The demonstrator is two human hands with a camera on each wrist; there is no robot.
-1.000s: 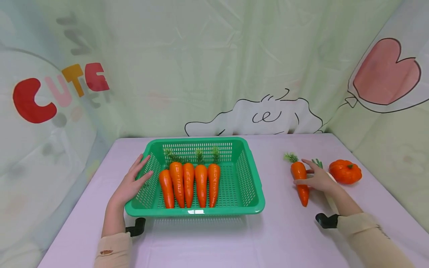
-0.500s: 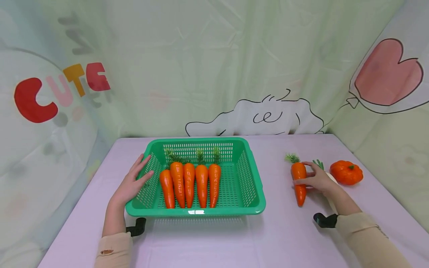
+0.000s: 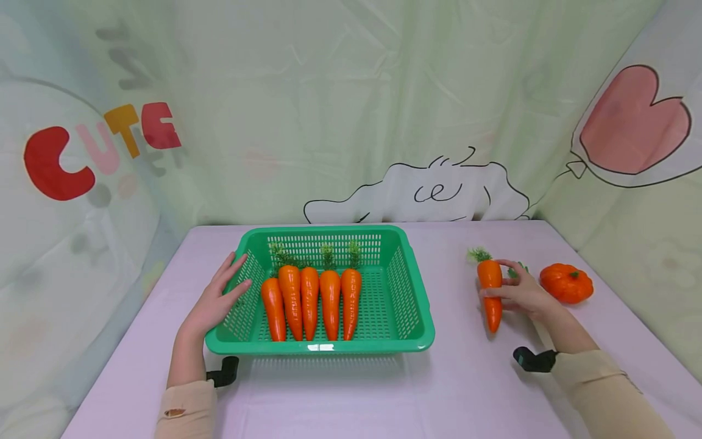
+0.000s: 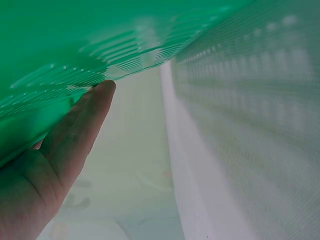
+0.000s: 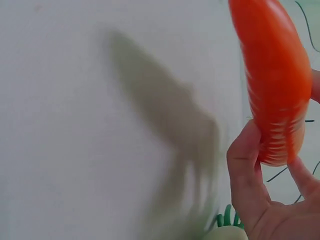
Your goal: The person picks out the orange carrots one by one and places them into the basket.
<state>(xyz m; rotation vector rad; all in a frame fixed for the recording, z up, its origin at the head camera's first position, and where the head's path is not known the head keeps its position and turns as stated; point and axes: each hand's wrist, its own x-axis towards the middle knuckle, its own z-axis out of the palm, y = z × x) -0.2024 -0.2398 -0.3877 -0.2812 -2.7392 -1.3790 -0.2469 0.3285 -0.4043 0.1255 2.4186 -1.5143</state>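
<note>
In the head view, my left hand lies against the left side of the green plastic basket, its fingers straight. The left wrist view shows straight fingers along the slotted outer wall. Several orange carrots lie side by side in the basket, leafy tops toward the back. On the right, my right hand pinches another carrot by its thick upper part, tip toward me. In the right wrist view this carrot is between thumb and fingers, its shadow falling on the cloth apart from it.
A white vegetable with green stems lies under my right hand and forearm, mostly hidden. To its right sits an orange-red pumpkin. The pale cloth-covered table ends at a printed curtain behind.
My right hand has closed on the carrot beside it and raised it slightly, its tip swinging a little left. The left hand and basket have stayed in place.
</note>
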